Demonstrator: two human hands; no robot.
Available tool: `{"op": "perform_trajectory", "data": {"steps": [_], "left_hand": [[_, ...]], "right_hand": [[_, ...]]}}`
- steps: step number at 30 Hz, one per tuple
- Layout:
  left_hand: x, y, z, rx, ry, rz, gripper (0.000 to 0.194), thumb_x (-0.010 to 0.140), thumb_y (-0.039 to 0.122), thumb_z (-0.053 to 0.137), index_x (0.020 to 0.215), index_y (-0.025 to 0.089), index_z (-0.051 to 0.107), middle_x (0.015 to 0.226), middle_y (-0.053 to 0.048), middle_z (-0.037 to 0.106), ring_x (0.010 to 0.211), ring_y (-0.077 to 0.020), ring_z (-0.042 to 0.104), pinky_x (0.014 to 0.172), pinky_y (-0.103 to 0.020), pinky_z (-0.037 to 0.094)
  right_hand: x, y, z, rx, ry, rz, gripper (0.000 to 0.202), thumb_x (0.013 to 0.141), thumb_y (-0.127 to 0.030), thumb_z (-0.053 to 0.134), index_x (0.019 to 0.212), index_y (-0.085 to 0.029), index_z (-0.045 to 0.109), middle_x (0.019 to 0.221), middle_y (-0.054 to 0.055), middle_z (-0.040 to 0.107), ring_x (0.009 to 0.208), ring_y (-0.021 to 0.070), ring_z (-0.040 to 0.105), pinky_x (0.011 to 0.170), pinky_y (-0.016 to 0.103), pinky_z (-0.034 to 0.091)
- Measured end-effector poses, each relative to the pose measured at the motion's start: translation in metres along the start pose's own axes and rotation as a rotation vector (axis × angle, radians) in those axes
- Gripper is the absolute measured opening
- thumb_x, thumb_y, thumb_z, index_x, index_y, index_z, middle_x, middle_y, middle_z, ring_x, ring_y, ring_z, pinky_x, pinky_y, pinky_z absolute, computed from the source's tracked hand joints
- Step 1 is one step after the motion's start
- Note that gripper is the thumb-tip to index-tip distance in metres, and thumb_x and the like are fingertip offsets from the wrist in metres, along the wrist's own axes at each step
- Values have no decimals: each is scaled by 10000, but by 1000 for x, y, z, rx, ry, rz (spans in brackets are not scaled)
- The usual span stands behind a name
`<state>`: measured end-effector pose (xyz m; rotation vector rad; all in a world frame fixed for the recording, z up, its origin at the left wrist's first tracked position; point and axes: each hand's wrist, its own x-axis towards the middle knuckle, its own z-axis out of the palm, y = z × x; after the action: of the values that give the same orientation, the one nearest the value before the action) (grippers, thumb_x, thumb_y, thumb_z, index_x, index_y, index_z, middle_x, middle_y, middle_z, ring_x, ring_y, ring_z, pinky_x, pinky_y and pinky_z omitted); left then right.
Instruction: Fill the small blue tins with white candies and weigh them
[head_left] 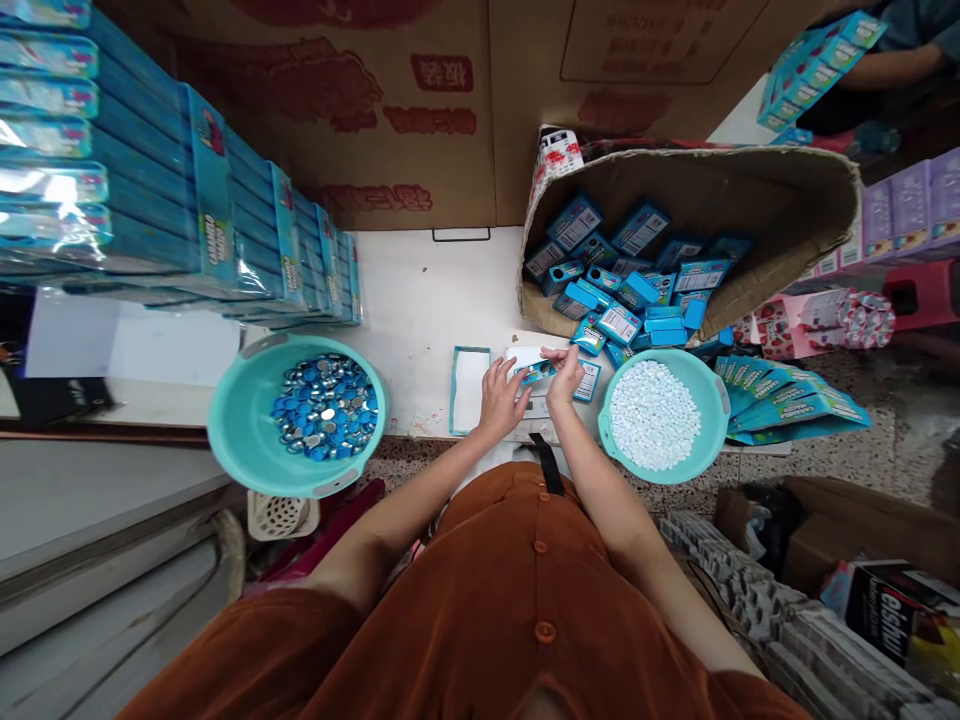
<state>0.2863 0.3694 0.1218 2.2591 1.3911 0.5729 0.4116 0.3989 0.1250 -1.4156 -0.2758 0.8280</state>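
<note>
My left hand (501, 392) and my right hand (564, 372) meet over the white table (420, 300), both gripping one small blue box (535, 372) between the fingertips. A flat blue-edged white card (470, 389) lies just left of my left hand. Another small blue box (589, 380) lies flat right of my right hand. A teal bowl of small white pellets (655, 415) stands close to my right wrist. A teal bowl of blue and silver round caps (325, 407) stands further to the left.
A tipped cardboard carton (780, 200) at the back right holds several small blue boxes. Stacked blue display packs (150, 190) fill the back left. Fanned flat blue cards (787, 405) lie right of the pellet bowl. Another person's arm (885, 65) is at the top right.
</note>
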Motion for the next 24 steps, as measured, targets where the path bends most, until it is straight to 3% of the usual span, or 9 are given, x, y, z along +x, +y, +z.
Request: {"op": "perform_trajectory", "data": {"steps": [7,18,24], "left_hand": [[1,-6,-6,11,-5,-21,367,878,326,465,1228,220,502,1358,-116,416,1338,-299,253,1072,-499,266],[5,-11,-9,24,-12,-1,327,879,324,463,1182,226,536,1342,-111,433,1339,-302,253,1064,-506,270],[5,-7,-4,26,-23,-4,328,876,328,463,1178,225,542,1339,-110,443,1340,-300,255,1069,-500,268]], "right_hand": [[4,-8,-17,-58,11,-74,499,866,-505,353,600,-162,597,631,32,641,664,147,618,753,313,489],[0,-16,-126,-291,232,-175,505,867,-511,385,592,-155,613,615,39,631,663,162,605,766,326,462],[-14,-9,-160,-336,326,-141,505,859,-522,395,582,-158,609,599,44,624,645,165,599,760,330,464]]}}
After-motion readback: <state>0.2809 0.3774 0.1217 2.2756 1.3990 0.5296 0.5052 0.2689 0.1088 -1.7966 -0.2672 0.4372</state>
